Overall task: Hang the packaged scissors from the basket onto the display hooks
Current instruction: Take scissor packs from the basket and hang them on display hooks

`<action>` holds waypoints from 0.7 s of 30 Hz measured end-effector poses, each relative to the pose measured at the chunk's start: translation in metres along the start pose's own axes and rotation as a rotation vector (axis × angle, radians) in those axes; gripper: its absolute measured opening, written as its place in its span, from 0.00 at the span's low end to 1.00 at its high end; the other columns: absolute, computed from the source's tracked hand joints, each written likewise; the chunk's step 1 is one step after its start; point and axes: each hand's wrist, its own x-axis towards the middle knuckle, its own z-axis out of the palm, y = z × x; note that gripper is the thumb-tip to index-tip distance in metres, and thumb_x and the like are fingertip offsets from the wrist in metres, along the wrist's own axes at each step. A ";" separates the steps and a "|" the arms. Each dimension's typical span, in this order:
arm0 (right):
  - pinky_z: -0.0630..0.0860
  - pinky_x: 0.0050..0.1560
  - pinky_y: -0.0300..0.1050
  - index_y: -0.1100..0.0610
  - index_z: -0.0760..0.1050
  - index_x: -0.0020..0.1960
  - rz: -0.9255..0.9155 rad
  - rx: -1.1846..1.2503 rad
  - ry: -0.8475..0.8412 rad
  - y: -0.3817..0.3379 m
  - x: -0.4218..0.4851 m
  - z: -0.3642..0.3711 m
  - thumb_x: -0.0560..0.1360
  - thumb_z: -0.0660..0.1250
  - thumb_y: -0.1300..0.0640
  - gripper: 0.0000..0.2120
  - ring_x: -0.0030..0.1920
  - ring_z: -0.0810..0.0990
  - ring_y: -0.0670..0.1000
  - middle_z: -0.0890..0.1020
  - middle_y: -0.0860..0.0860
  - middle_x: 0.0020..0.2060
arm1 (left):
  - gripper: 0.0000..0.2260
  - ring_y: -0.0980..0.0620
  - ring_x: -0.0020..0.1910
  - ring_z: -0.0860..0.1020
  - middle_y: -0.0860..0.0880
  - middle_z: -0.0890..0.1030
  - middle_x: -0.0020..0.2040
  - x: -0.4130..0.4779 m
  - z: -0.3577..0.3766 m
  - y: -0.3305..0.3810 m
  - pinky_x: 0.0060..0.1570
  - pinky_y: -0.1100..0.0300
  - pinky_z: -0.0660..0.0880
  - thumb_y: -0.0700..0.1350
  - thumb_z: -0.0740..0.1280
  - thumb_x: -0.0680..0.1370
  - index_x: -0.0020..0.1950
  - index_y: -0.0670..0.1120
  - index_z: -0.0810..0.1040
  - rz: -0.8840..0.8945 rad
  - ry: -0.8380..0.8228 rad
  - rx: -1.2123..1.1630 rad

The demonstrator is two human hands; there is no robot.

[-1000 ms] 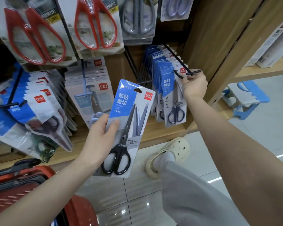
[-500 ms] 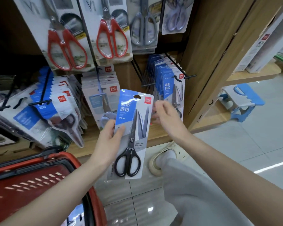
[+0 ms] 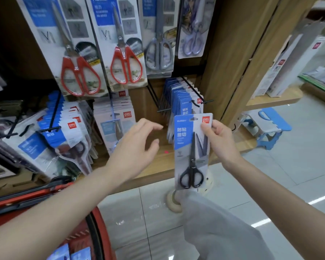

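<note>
My right hand grips a blue-and-grey pack of black-handled scissors by its right edge, holding it upright just below a black display hook that carries several similar blue packs. My left hand hovers to the left of the pack, fingers spread and holding nothing. The red basket sits at the bottom left, with blue packs showing inside it.
Red-handled scissors packs and grey ones hang on the upper row. More blue packs fill hooks at the left. A wooden shelf post rises at the right, a blue step stool behind it. My foot rests on the tiled floor.
The scissors pack passed from my left hand to my right hand and moved right, under the hook. My left hand let go and now hangs open beside it.
</note>
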 end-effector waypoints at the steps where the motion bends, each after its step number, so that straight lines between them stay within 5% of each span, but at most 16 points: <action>1: 0.78 0.47 0.43 0.53 0.77 0.49 0.025 -0.068 0.012 0.008 0.010 -0.007 0.80 0.61 0.56 0.06 0.46 0.82 0.46 0.84 0.50 0.47 | 0.15 0.59 0.59 0.69 0.56 0.72 0.58 0.011 -0.002 0.003 0.60 0.64 0.65 0.44 0.63 0.78 0.65 0.49 0.73 0.038 -0.013 0.067; 7: 0.77 0.49 0.49 0.57 0.72 0.49 0.133 -0.268 0.177 0.042 0.064 -0.021 0.81 0.58 0.51 0.10 0.46 0.81 0.51 0.82 0.55 0.48 | 0.23 0.52 0.73 0.61 0.49 0.66 0.73 0.062 0.009 -0.002 0.70 0.57 0.56 0.46 0.62 0.78 0.73 0.46 0.65 0.159 -0.127 0.415; 14: 0.77 0.49 0.46 0.55 0.72 0.51 0.090 -0.218 0.182 0.048 0.111 -0.007 0.81 0.57 0.52 0.07 0.48 0.80 0.50 0.81 0.53 0.47 | 0.27 0.51 0.76 0.57 0.48 0.64 0.74 0.079 0.029 -0.028 0.72 0.58 0.54 0.42 0.61 0.79 0.76 0.46 0.57 0.164 -0.161 0.446; 21: 0.63 0.25 0.29 0.54 0.66 0.36 0.061 -0.280 0.243 0.052 0.147 0.003 0.80 0.61 0.57 0.13 0.31 0.65 0.43 0.68 0.46 0.30 | 0.27 0.49 0.75 0.59 0.46 0.65 0.74 0.079 0.033 -0.045 0.71 0.58 0.53 0.40 0.63 0.78 0.76 0.45 0.59 0.248 -0.126 0.453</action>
